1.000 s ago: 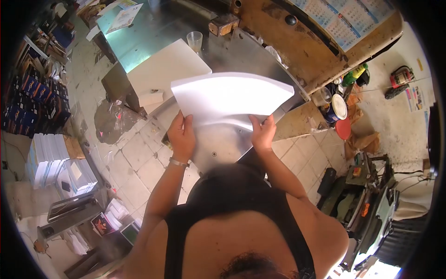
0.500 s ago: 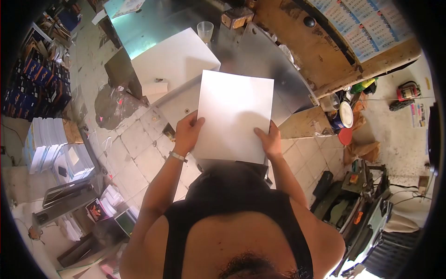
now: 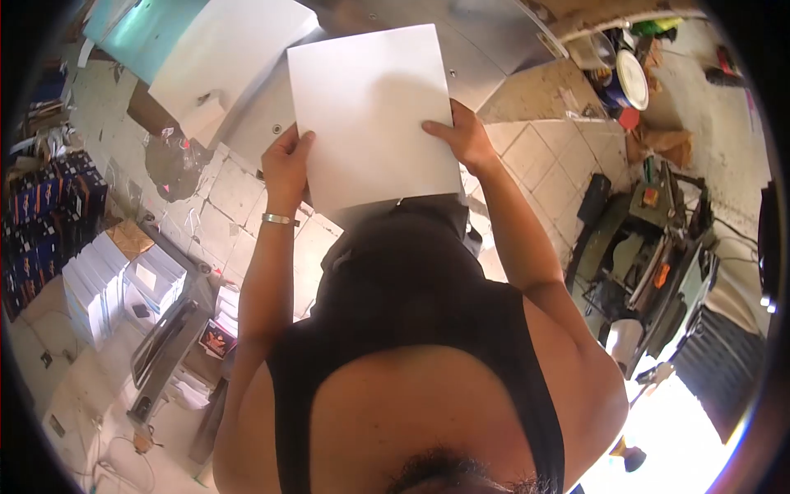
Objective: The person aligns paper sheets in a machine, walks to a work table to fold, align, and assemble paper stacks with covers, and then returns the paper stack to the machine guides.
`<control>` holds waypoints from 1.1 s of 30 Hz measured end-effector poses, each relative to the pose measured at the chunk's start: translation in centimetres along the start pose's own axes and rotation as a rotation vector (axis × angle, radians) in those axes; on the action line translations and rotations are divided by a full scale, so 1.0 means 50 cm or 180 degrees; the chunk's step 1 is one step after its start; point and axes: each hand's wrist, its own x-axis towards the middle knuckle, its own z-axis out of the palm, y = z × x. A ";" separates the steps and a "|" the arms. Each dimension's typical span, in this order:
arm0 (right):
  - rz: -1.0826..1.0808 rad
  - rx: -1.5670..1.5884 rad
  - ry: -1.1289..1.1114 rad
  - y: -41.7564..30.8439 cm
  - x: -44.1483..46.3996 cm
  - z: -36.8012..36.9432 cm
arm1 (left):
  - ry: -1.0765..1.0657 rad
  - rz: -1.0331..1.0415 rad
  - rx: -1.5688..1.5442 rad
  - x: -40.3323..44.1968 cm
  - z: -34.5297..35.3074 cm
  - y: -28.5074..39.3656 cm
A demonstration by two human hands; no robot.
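Note:
White paper (image 3: pixel 374 123), blank and rectangular, is held in front of my body; I cannot tell whether it is one sheet or a thin stack. My left hand (image 3: pixel 285 165) grips its left edge, thumb on top and the other fingers mostly hidden underneath. On the opposite edge, my right hand (image 3: pixel 465 138) pinches it with the thumb lying on the upper face. The paper's far end overlaps the view of a metal table (image 3: pixel 473 41). Another large pile of white paper (image 3: pixel 226 58) lies on that table to the left.
Stacked white paper bundles (image 3: pixel 89 276) and dark printed boxes (image 3: pixel 41 214) stand on the left. A dark machine (image 3: pixel 634 239) is at the right. Beyond it sit a white-lidded tub (image 3: pixel 632 80) and brown paper (image 3: pixel 668 146). Floor tiles (image 3: pixel 527 160) show between.
The view has tilted and turned, so the table sits higher in the picture. The paper appears farther up and to the left, rotated slightly; both hands still hold its sides.

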 end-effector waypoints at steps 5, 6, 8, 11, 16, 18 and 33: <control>-0.0045 0.0202 -0.0094 -0.009 0.005 -0.008 | -0.0045 0.0139 -0.0221 0.013 0.006 0.002; -0.0048 0.0329 -0.0149 -0.015 -0.002 -0.005 | -0.0063 0.0151 -0.0186 0.013 0.005 0.002; 0.0021 0.0683 -0.0293 -0.032 -0.020 -0.007 | -0.0093 0.0194 -0.0156 0.011 0.002 0.002; 0.0015 0.0843 -0.0352 -0.037 -0.033 -0.004 | -0.0155 0.0215 -0.0372 0.013 0.004 -0.001; -0.0161 0.0204 0.0008 -0.001 -0.043 0.012 | -0.0311 0.0411 -0.0045 0.024 -0.011 -0.016; -0.0261 0.0151 0.0196 0.002 -0.069 0.026 | -0.0423 0.0528 -0.0030 0.032 -0.018 -0.032; 0.0458 0.2531 0.0638 0.083 -0.309 0.090 | -0.1481 0.0362 0.0262 -0.003 -0.026 -0.008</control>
